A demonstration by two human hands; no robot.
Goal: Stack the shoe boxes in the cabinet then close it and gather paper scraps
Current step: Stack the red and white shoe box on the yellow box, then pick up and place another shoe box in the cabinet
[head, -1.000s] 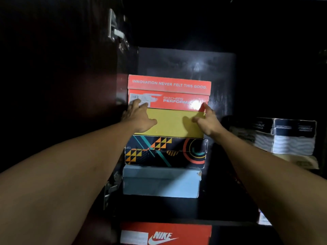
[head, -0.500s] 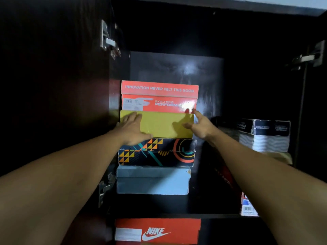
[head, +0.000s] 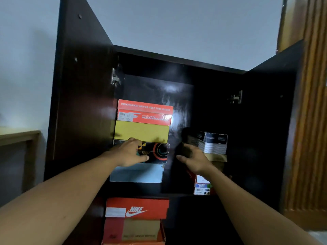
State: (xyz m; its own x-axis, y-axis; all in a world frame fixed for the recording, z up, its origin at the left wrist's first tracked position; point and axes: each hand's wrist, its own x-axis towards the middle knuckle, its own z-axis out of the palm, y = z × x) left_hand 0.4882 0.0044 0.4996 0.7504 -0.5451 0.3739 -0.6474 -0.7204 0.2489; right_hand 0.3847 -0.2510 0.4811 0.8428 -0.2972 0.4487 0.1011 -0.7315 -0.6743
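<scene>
Four boxes (head: pixel 141 131) stacked in open cabinet (head: pixel 177 59).
Left hand (head: pixel 129 152) fingers straight over patterned box (head: pixel 157 151) (contact unclear); right hand (head: pixel 194 160) loosely spread, holding nothing.

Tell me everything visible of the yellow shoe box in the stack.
The yellow box is plain, unmarked, cardboard by its look, lying level with one face outward. It sits in the left stack, under the orange Skechers box and on the black patterned box. The left hand is just below its lower edge; contact unclear.
</scene>
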